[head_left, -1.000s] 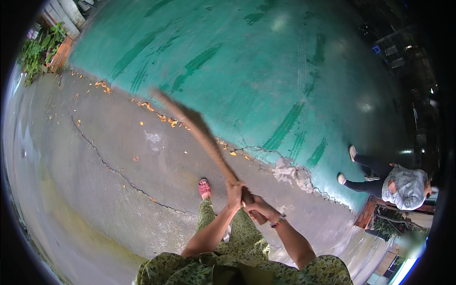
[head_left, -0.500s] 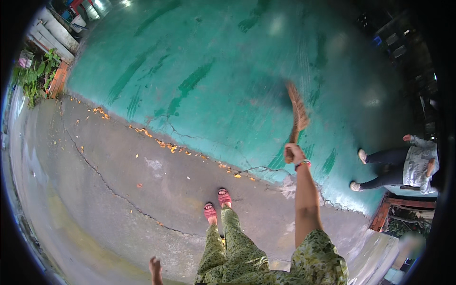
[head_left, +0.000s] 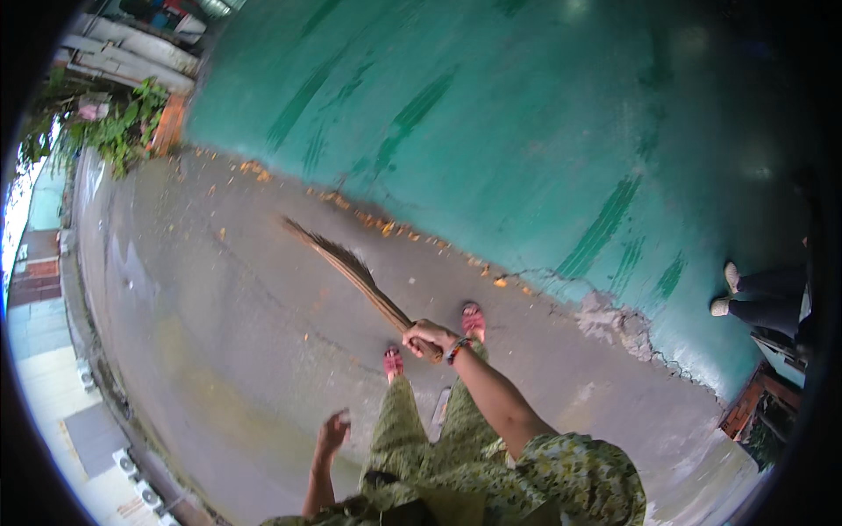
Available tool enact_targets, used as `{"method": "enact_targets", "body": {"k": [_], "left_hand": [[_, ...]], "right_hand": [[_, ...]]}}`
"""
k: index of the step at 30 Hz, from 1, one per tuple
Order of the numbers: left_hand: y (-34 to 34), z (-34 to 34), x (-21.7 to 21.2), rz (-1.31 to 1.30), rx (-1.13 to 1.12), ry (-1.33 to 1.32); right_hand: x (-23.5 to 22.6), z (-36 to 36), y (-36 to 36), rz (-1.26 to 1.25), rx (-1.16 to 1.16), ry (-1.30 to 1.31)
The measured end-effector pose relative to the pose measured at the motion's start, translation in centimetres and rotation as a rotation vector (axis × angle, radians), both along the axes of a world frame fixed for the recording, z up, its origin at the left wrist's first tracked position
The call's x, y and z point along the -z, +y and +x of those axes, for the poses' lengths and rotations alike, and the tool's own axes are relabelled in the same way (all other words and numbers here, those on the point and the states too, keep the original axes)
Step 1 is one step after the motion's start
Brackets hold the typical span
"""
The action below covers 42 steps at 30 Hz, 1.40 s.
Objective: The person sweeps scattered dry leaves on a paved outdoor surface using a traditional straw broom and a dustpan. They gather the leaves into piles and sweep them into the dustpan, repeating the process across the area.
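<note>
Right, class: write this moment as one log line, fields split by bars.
right grip: closed round broom | left grip: apart from broom | broom: over grey ground, contact unclear | leaves: along edge of green floor

Green floor (head_left: 526, 131) across the top, dark streaks (head_left: 601, 228) on it. Grey concrete (head_left: 263, 307) below, with a yellowish stain (head_left: 210, 403) lower left. Broken patch (head_left: 627, 329) on the border, right of centre. Leafy plants (head_left: 132, 127) upper left, beside orange bricks (head_left: 169, 125); pale boards (head_left: 140, 48) just above. Far left: white box units (head_left: 125, 463) along a pale wall (head_left: 44, 377). Right edge: another person's dark trousers (head_left: 770, 313) and light shoes (head_left: 731, 277), upper body too dark to read. Reddish brick edging (head_left: 745, 405) below them.
</note>
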<state>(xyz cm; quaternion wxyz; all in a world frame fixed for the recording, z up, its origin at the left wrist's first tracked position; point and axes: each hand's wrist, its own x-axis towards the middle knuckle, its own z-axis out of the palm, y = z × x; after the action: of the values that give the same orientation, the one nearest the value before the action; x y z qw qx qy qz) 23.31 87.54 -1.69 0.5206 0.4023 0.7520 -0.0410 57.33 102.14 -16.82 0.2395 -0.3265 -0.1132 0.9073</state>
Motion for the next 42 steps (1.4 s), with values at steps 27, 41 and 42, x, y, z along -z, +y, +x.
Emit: {"method": "enact_targets", "body": {"k": [27, 41, 42], "left_hand": [[-13.9, 11.2, 24.0, -0.964, 0.228, -1.023], [-23.3, 3.4, 12.8, -0.375, -0.406, -0.811], [-24.7, 4.1, 13.6, -0.442, -0.361, -0.757]], "right_hand": [[-2.3, -23.8, -34.3, -0.563, 1.177, -0.595], [-11.8, -26.5, -46.7, -0.409, 0.524, -0.65], [-12.5, -26.9, -47.1, -0.431, 0.573, -0.658]]}}
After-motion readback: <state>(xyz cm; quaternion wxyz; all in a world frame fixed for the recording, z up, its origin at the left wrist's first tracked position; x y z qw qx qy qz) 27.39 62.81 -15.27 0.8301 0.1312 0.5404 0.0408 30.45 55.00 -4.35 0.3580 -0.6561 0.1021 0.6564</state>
